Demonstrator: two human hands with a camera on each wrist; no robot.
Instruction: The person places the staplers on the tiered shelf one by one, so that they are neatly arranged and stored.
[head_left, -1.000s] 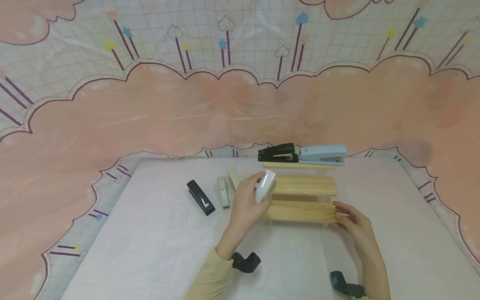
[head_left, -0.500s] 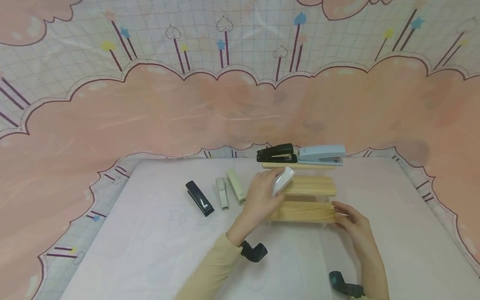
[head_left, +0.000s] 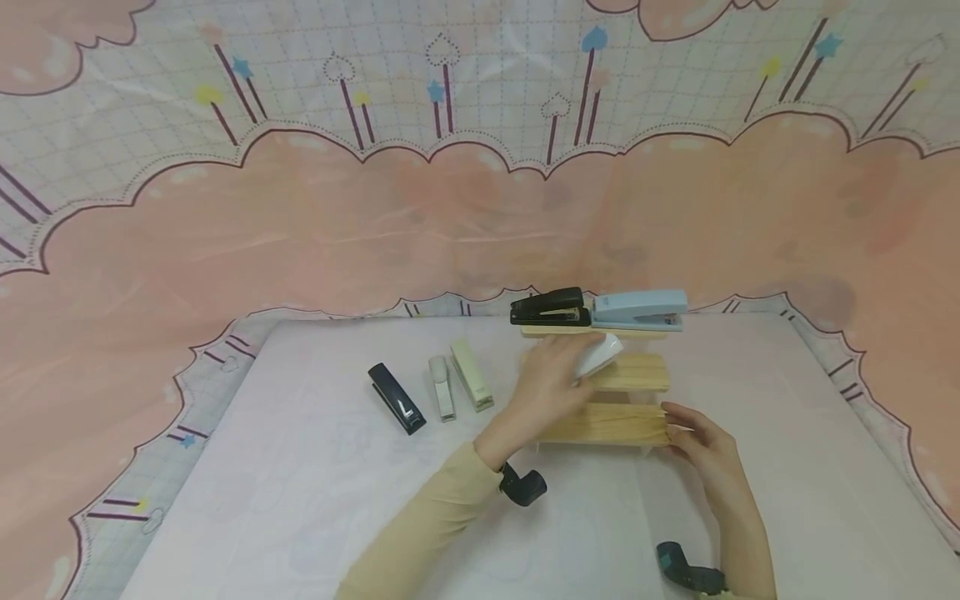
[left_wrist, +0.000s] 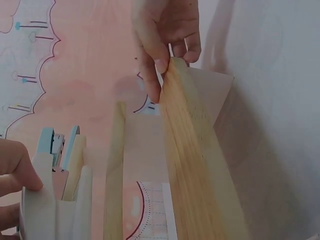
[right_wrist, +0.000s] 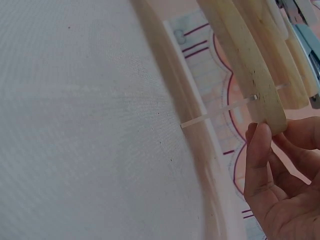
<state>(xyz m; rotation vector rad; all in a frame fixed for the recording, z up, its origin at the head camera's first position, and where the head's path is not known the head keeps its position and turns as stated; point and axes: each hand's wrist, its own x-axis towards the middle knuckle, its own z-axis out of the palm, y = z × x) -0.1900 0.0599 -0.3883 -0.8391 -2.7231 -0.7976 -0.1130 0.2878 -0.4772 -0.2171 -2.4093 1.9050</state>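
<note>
We record a peach-and-white patterned backdrop (head_left: 480,221) behind a white table (head_left: 300,500) bearing a stepped, three-tiered wooden rack (head_left: 592,432). We find the right hand (head_left: 711,458) pinching the right end of the lowest board (head_left: 630,423) and the left hand (head_left: 551,377) gripping a white stapler (head_left: 602,356) by the middle board (head_left: 643,373), contact undetermined. We note a light blue stapler (head_left: 639,308) and a black stapler (head_left: 551,310) on the top board (head_left: 637,334) and, on the table left of the rack, a glossy dark stapler (head_left: 397,398), a pale green stapler (head_left: 472,375) and a small grey stapler (head_left: 442,388).
</note>
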